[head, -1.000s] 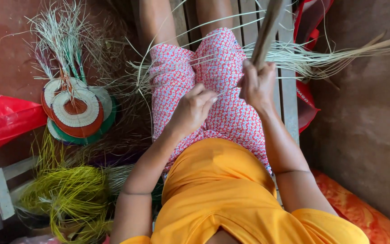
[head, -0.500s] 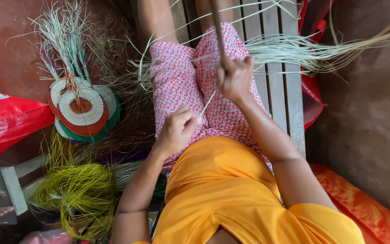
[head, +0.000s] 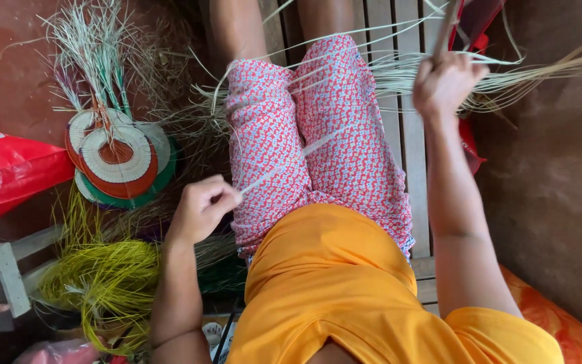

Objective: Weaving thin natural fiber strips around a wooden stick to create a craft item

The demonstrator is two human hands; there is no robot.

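I sit on a wooden slat bench (head: 409, 155) in patterned shorts and an orange top. My left hand (head: 200, 209) pinches one end of a pale grass strip (head: 304, 149) beside my left thigh. The strip runs taut across my lap up to my right hand (head: 444, 82), which is raised over the bench and closed on the strip and a thin brown stick (head: 447, 25). A loose bundle of pale grass strands (head: 506, 77) fans out to the right behind that hand.
Several round woven discs (head: 119, 162) with loose strand ends lie on the red floor at left. A yellow-green fibre bundle (head: 106, 283) sits below them. A red plastic bag (head: 5, 172) is at far left, red cloth (head: 469, 145) by the bench, a brown wall (head: 560, 202) at right.
My hands have spread apart: the right hand rose up and to the right, the left drew down to the left, and the strip between them is now stretched long.
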